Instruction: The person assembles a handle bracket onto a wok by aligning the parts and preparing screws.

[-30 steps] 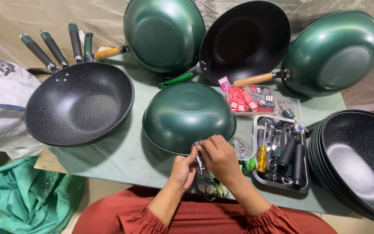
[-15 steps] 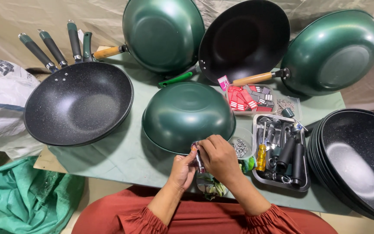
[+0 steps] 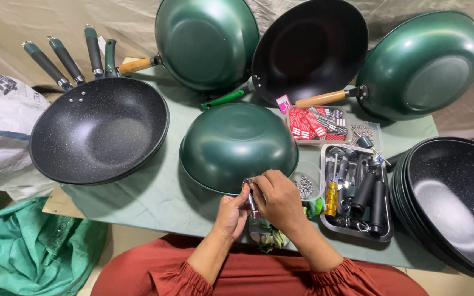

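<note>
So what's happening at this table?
A person's left hand and right hand work together on a small metal fitting at the rim of an upturned green wok. A metal tray of tools and black handles sits to the right, beside stacked black speckled woks.

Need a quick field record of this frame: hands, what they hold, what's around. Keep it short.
left hand: pinches a small metal part at the rim of the upturned green pan
right hand: grips the same part from the other side
tray: metal, holds black handles and a yellow screwdriver
left of pan: black speckled pan
right edge: stack of black pans
back row: three pans leaning upright
surface: green cloth
</note>
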